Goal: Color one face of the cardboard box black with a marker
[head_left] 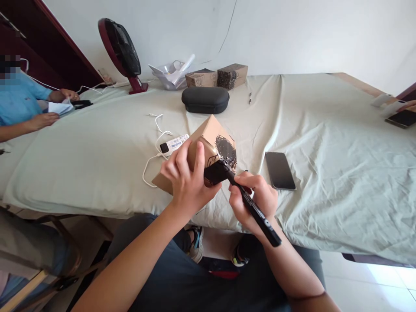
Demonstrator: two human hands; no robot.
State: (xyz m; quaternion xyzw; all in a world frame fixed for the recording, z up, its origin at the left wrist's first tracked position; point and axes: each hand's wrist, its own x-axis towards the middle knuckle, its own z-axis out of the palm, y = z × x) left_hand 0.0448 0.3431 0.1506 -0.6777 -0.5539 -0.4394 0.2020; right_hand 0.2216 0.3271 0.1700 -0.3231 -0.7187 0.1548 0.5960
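My left hand [185,180] is wrapped round a small brown cardboard box [211,134], tilted on a corner at the near edge of the table. One face of the box bears black scribbled ink. My right hand [251,197] grips a black marker [256,212], its tip against the blackened lower part of the box. Both hands are close together above my lap.
A dark phone [280,170] lies right of the box. Behind it lie a white power bank [173,144] with cable, a black oval case [205,99], two more scribbled boxes [216,76], a plastic bag and a fan [121,50]. A person in a blue shirt [19,102] sits at left.
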